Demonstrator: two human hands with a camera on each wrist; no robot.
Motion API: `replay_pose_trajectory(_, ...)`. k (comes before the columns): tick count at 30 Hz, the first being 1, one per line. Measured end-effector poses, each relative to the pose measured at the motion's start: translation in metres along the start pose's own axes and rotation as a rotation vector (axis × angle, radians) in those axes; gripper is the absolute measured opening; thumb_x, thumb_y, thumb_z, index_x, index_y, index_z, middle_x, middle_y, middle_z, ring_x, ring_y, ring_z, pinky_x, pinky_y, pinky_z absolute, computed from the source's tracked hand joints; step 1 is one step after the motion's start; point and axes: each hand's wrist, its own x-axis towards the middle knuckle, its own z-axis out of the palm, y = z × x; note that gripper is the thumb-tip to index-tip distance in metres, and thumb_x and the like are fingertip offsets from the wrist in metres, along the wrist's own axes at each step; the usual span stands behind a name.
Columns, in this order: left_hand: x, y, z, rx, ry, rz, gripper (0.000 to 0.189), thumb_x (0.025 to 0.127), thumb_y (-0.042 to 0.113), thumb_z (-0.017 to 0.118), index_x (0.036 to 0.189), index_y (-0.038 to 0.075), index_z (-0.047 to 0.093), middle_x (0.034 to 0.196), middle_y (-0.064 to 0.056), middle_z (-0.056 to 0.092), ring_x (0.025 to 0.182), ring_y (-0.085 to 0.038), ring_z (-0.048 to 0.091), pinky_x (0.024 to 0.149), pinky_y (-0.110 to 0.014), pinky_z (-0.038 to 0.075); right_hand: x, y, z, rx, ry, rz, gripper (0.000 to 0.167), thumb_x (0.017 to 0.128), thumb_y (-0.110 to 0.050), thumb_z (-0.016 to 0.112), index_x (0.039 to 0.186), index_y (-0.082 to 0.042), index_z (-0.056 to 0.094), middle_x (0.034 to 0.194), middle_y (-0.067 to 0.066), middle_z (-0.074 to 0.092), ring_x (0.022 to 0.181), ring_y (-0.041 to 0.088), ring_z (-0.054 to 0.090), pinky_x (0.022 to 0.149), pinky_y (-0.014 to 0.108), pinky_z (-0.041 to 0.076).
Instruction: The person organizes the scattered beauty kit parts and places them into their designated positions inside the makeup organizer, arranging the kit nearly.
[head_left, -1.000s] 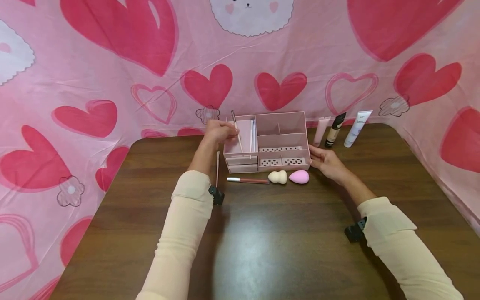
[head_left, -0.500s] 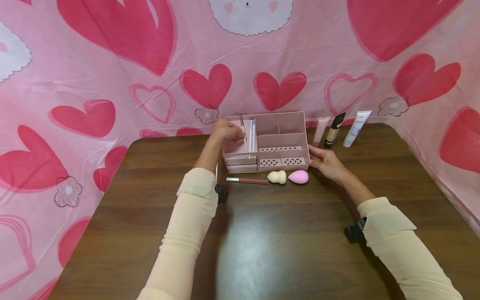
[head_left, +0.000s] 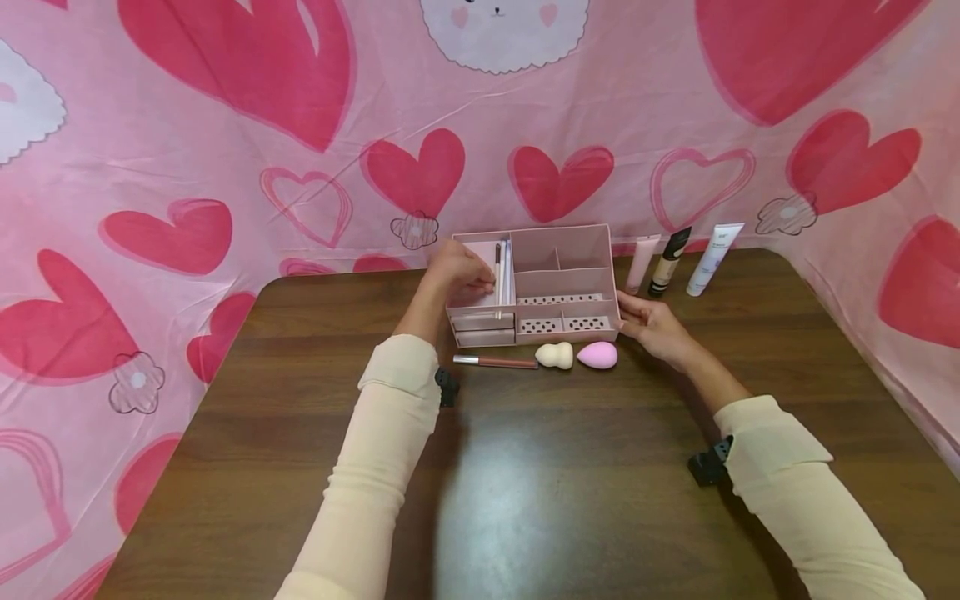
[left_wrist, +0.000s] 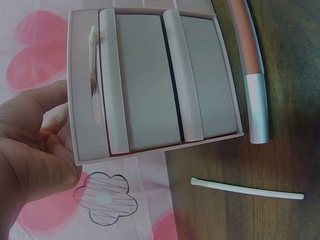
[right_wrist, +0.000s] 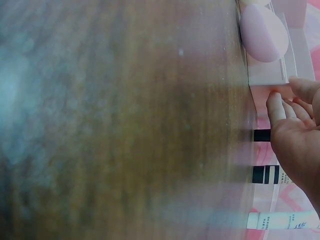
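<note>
A pink makeup organizer (head_left: 566,287) stands at the back of the table. My left hand (head_left: 461,271) reaches into its left compartment and pinches a makeup brush (head_left: 497,265), upright beside two pale brushes (head_left: 507,275). In the left wrist view that left hand (left_wrist: 37,135) is behind the organizer's wall, fingertips hidden; a pale brush end (left_wrist: 93,55) shows through the front slot. My right hand (head_left: 654,327) rests its fingers on the organizer's right side, near the front corner; the right wrist view shows the fingers (right_wrist: 276,107) against the wall.
Before the organizer lie a brown tube with a silver cap (head_left: 495,362), a cream sponge (head_left: 555,356) and a pink sponge (head_left: 597,355). A pink tube (head_left: 642,262), a foundation bottle (head_left: 667,265) and a white tube (head_left: 714,260) stand right. A thin white stick (left_wrist: 247,189) lies left.
My left hand has moved right inside the left compartment, and the brush has gone from tilted to upright, lower, beside the other two. My right hand has stayed put.
</note>
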Motion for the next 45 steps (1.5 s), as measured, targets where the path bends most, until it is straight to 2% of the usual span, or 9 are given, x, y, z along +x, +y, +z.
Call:
replay_pose_trajectory(9,-0.003,0.001,0.000,-0.051,-0.003,-0.018,0.021,0.088,-0.011,0.064,0.105,-0.021,0.069,0.048,-0.003,0.061,0.044,-0.007,0.059,0.048,-0.016,0.052,0.000,0.000,-0.001,-0.013,0.000,0.013,0.061,0.101,0.006,0.050,0.155,0.012,0.024,0.161,0.030,0.026,0.144,0.044,0.031,0.093,0.002,0.043)
replay_pose_trajectory(19,-0.003,0.002,0.000,-0.079,-0.013,-0.036,0.025,0.088,-0.011,0.063,0.111,-0.021,0.067,0.052,-0.004,0.062,0.048,-0.009,0.060,0.051,-0.017,0.054,-0.002,-0.001,0.000,0.003,-0.001,-0.022,0.060,0.099,0.008,0.050,0.153,0.015,0.024,0.159,0.034,0.025,0.143,0.040,0.033,0.094,0.004,0.044)
replay_pose_trajectory(26,-0.006,0.000,-0.001,-0.118,-0.050,-0.042,0.009,0.089,-0.011,0.061,0.088,-0.013,0.070,0.055,-0.004,0.062,0.052,-0.010,0.061,0.052,-0.018,0.054,-0.002,0.000,0.000,0.004,-0.001,-0.033,0.061,0.099,0.007,0.051,0.153,0.015,0.024,0.158,0.036,0.025,0.142,0.039,0.034,0.094,0.004,0.044)
replay_pose_trajectory(28,-0.007,0.000,-0.002,-0.125,-0.057,-0.033,0.009,0.090,-0.011,0.061,0.090,-0.013,0.069,0.057,-0.004,0.062,0.054,-0.010,0.061,0.053,-0.018,0.054,-0.002,0.000,0.000,0.002,-0.005,-0.028,0.061,0.100,0.007,0.051,0.153,0.015,0.024,0.159,0.035,0.025,0.143,0.038,0.034,0.094,0.004,0.044)
replay_pose_trajectory(33,-0.011,-0.004,-0.004,-0.135,-0.044,0.022,0.026,0.092,-0.009,0.058,0.114,-0.021,0.065,0.062,-0.003,0.063,0.059,-0.011,0.063,0.058,-0.019,0.057,-0.001,0.000,0.000,0.007,-0.004,-0.026,0.061,0.099,0.008,0.051,0.153,0.015,0.023,0.159,0.034,0.025,0.143,0.038,0.034,0.094,0.004,0.044)
replay_pose_trajectory(35,-0.013,-0.006,-0.005,-0.142,-0.036,0.039,0.029,0.094,-0.007,0.057,0.119,-0.021,0.063,0.064,-0.003,0.064,0.061,-0.011,0.064,0.060,-0.020,0.058,-0.001,0.001,0.000,0.012,-0.002,-0.032,0.061,0.099,0.008,0.050,0.153,0.016,0.023,0.159,0.035,0.025,0.142,0.037,0.034,0.094,0.004,0.044)
replay_pose_trajectory(39,-0.018,-0.012,-0.007,-0.148,-0.001,0.076,0.030,0.097,-0.002,0.057,0.121,-0.019,0.062,0.067,-0.003,0.064,0.062,-0.010,0.065,0.062,-0.022,0.060,-0.001,0.001,-0.001,0.015,-0.002,-0.037,0.060,0.099,0.009,0.050,0.153,0.016,0.023,0.159,0.035,0.024,0.142,0.036,0.035,0.094,0.004,0.045)
replay_pose_trajectory(45,-0.026,-0.019,-0.016,-0.077,0.094,0.180,0.029,0.097,0.003,0.061,0.119,-0.014,0.067,0.080,-0.007,0.070,0.064,-0.003,0.065,0.064,-0.021,0.060,-0.002,0.000,-0.001,0.013,-0.004,-0.023,0.061,0.099,0.008,0.050,0.153,0.015,0.023,0.160,0.033,0.025,0.143,0.042,0.032,0.095,0.004,0.044)
